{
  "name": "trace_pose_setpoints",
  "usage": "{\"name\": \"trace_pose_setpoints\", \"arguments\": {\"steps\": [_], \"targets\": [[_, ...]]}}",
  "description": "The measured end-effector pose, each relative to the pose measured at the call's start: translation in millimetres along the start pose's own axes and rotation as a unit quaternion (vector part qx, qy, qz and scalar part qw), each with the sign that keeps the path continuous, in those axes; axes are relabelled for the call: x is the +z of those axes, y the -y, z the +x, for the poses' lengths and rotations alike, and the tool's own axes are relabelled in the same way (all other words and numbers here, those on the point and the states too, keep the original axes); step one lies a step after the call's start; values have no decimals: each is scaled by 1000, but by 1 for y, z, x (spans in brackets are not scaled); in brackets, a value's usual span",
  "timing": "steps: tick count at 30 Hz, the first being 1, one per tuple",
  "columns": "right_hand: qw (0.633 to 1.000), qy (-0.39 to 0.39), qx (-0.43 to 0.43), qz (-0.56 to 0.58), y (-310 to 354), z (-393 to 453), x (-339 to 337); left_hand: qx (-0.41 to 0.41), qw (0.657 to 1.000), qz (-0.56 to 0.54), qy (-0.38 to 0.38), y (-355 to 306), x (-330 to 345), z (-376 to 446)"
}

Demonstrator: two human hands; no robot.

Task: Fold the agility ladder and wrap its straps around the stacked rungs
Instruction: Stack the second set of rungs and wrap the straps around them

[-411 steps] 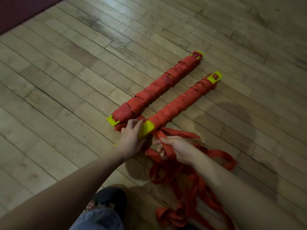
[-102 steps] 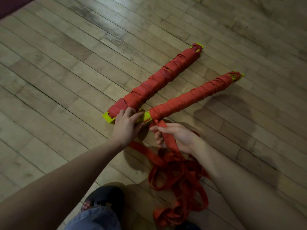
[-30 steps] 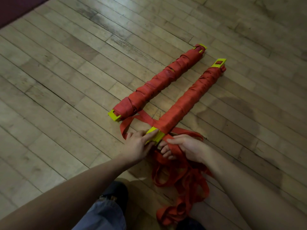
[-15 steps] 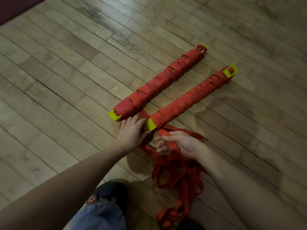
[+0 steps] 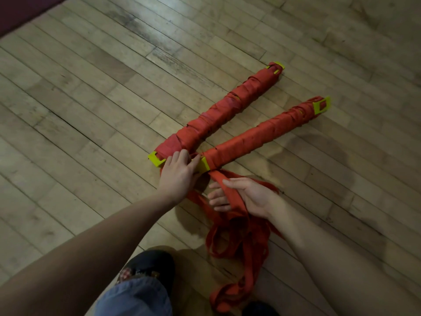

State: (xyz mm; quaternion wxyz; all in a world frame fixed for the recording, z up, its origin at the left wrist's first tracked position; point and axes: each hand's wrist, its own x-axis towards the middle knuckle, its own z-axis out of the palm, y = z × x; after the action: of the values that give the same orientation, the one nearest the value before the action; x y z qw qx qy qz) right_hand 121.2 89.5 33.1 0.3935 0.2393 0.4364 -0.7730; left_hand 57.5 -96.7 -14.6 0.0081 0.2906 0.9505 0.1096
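Now left hand (image 5: 176,176) pinches rung end (image 5: 203,164) — right hand (image 5: 245,197) (half-curled) holds strap (image 5: 230,192).

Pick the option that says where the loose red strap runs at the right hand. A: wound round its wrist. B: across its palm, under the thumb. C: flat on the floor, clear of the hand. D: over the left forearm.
B: the loose red strap leaves the nearer wrapped bundle and crosses the right hand at the palm, beneath the thumb.
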Motion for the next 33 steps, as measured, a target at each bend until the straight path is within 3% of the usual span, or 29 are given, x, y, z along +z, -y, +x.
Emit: {"name": "trace_pose_setpoints", "arguments": {"steps": [5, 8, 13, 18, 22, 30, 33], "targets": [[999, -26, 23, 13, -1, 0, -5, 49, 998, -36, -20, -1, 16, -31], [998, -38, 45, 25, -4, 0, -5, 81, 994, -67, 32, -12, 13, -36], [998, -49, 38, 8, -6, -2, -8, -43, 983, -160, 79, -19, 4, -29], [998, -48, 47, -10, -12, -4, -10, -1, 990, -126, 59, -17, 10, -32], [997, -46, 55, -28, -18, -2, -11, -19, 978, -193, 72, -18, 15, -31], [997, -40, 16, -61, -10, -5, -12, -89, 970, -203, 100, -24, 5, -19], [996, -35, -12, -87, -7, -5, -16, -90, 977, -189, 47, -20, 1, -10]]}}
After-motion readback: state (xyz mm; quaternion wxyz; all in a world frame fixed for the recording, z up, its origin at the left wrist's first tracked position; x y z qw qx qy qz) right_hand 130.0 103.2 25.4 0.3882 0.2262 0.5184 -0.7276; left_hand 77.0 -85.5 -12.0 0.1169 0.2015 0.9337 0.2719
